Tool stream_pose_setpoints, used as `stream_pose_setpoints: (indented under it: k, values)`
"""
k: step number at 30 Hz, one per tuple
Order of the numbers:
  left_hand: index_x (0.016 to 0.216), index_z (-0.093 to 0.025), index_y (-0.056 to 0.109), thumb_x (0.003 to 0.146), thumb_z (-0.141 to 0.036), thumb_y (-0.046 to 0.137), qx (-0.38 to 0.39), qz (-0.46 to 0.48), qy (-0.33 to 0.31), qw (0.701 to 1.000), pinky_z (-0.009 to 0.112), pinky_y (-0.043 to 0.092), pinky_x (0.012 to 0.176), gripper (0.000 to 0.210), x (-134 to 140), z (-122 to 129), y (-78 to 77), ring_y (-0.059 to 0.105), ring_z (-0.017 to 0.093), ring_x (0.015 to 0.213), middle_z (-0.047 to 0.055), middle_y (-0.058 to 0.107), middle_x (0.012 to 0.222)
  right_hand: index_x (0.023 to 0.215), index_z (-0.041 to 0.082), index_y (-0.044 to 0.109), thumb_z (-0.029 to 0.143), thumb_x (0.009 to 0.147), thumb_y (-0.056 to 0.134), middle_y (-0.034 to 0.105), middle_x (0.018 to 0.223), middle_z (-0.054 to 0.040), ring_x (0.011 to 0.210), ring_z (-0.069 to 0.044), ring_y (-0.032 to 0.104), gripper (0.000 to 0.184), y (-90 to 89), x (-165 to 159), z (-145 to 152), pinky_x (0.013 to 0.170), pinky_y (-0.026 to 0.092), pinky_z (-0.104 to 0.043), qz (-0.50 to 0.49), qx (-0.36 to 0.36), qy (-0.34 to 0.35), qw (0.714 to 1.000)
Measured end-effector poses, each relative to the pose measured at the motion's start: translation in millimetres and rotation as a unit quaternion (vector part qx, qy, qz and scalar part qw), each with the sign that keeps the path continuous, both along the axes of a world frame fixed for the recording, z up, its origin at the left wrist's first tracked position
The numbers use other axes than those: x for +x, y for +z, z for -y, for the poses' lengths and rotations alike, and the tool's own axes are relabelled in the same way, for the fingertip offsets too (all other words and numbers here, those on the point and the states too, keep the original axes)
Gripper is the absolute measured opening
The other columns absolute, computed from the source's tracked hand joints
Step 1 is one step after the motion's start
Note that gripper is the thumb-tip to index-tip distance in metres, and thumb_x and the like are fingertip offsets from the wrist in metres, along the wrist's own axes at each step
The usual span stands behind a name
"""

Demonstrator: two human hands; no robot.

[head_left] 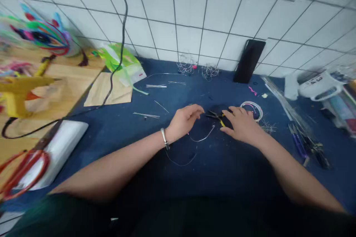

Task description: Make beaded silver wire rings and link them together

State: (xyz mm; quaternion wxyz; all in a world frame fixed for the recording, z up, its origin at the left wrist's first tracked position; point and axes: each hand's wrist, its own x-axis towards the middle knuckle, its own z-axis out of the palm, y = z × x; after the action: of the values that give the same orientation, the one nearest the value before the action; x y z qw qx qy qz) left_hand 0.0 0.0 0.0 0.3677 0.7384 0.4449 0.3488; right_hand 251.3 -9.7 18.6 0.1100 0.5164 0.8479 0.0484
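My left hand is closed in a pinch, with a thin curved silver wire running from beneath its fingers. A small pink piece shows at the wire's near end; the grip itself is partly hidden. My right hand has its fingers and thumb apart around the yellow handles of small pliers. The pliers lie on the dark blue mat, jaws pointing toward my left hand. Whether the right fingertips touch the handles is hard to make out.
Behind my right hand lies a white ring-shaped coil. Cut wires and tangled wire lie on the mat. A black phone leans on the tiled wall. At left are a yellow glue gun and a black cable; purple-handled pliers lie right.
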Motion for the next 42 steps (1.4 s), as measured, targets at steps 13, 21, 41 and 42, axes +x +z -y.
stream_pose_setpoints:
  k: [13, 21, 41, 42]
  values:
    - [0.098, -0.018, 0.056, 0.092, -0.019, 0.039, 0.027, 0.025, 0.014, 0.999, 0.016, 0.043, 0.054, 0.018, 1, 2, 6.3, 0.055, 0.006, 0.059, -0.001, 0.061, 0.077, 0.099, 0.014, 0.054, 0.033, 0.088, 0.040, 0.055, 0.092, -0.0120, 0.088, -0.024, 0.051, 0.026, -8.5, -8, -2, 0.076, 0.041, -0.037, -0.230, -0.003, -0.023, 0.973]
    - [0.098, -0.019, 0.057, 0.093, -0.019, 0.040, 0.073, 0.056, 0.018, 0.996, 0.019, 0.046, 0.067, 0.018, 1, 3, 5.2, 0.057, 0.008, 0.075, 0.000, 0.061, 0.080, 0.101, 0.018, 0.055, 0.053, 0.091, 0.029, 0.057, 0.084, -0.0050, 0.070, -0.013, 0.053, 0.045, 9.0, -16, 13, 0.063, 0.043, -0.027, -0.553, -0.385, -0.103, 0.732]
    - [0.091, -0.018, 0.055, 0.093, -0.024, 0.040, -0.049, 0.112, -0.018, 0.992, 0.016, 0.041, 0.049, 0.016, 7, 14, 16.4, 0.049, 0.005, 0.057, 0.001, 0.059, 0.078, 0.091, 0.017, 0.056, 0.050, 0.091, 0.035, 0.052, 0.075, -0.0024, 0.062, -0.010, 0.046, 0.039, 1.4, -22, 17, 0.054, 0.034, -0.023, -0.606, -0.411, -0.130, 0.668]
    - [0.091, -0.018, 0.055, 0.093, -0.024, 0.040, -0.054, 0.114, -0.018, 0.992, 0.016, 0.041, 0.049, 0.016, 7, 14, 17.0, 0.048, 0.005, 0.056, 0.001, 0.059, 0.078, 0.091, 0.017, 0.056, 0.050, 0.091, 0.035, 0.052, 0.076, -0.0024, 0.062, -0.010, 0.046, 0.039, 1.2, -22, 17, 0.055, 0.034, -0.023, -0.606, -0.412, -0.129, 0.668]
